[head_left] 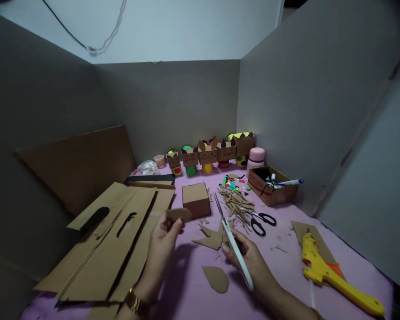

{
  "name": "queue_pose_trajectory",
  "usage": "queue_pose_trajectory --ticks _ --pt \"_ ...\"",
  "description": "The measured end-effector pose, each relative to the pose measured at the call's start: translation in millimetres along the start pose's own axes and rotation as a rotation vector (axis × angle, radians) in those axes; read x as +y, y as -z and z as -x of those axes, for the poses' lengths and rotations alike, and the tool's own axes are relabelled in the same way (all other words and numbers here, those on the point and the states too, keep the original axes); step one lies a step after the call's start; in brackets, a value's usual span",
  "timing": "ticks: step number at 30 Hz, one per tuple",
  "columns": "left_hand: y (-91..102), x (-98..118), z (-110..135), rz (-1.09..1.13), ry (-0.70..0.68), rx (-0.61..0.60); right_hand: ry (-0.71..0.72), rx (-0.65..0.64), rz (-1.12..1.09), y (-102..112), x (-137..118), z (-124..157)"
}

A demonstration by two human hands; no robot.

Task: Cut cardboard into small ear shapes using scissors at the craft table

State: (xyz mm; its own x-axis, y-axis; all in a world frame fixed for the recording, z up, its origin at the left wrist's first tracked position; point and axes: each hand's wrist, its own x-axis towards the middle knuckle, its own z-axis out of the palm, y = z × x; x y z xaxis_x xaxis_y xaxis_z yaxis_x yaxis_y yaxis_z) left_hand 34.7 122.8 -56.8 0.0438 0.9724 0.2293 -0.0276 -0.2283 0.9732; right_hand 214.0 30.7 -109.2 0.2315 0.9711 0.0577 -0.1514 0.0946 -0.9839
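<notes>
Cardboard oval (178, 214): pinched in my left hand (162, 249), raised above the pink tabletop (283, 258), just before the small box (196, 199);
Scissors (235, 246): gripped in my right hand (250, 260), tips pointing away

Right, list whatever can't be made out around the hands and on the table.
Head view only.
- Scissors in the right hand: the fingers cover part of the handle; blades too thin to tell open or shut.
- Cardboard piece in the left hand: its lower edge is behind the fingers.
- Open box: its near wall hides the bottom.
- Figures at the back: drawn faces too small.
- Both forearms: cut off by the bottom edge.
</notes>
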Motion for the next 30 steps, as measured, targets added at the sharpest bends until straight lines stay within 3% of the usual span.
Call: queue_pose_trajectory --ticks 4,9,15,22,30 --pt "-5.9 16 -48 -0.14 -0.15 -0.083 -0.003 0.008 0.013 1 3 -1" --pt "-12.4 7 -81 -0.246 -0.199 -0.218 -0.02 0.007 0.009 1 -2 -2" --pt "-10.4 -14 -88 -0.307 -0.226 -0.229 -0.076 0.019 -0.002 0 -8 -2" --pt "-5.8 -30 -92 -0.359 -0.268 -0.24 -0.071 0.007 0.018 1 3 -6" --pt "-2.4 -32 -87 -0.457 -0.334 -0.168 -0.066 -0.005 0.018 0 10 -9"
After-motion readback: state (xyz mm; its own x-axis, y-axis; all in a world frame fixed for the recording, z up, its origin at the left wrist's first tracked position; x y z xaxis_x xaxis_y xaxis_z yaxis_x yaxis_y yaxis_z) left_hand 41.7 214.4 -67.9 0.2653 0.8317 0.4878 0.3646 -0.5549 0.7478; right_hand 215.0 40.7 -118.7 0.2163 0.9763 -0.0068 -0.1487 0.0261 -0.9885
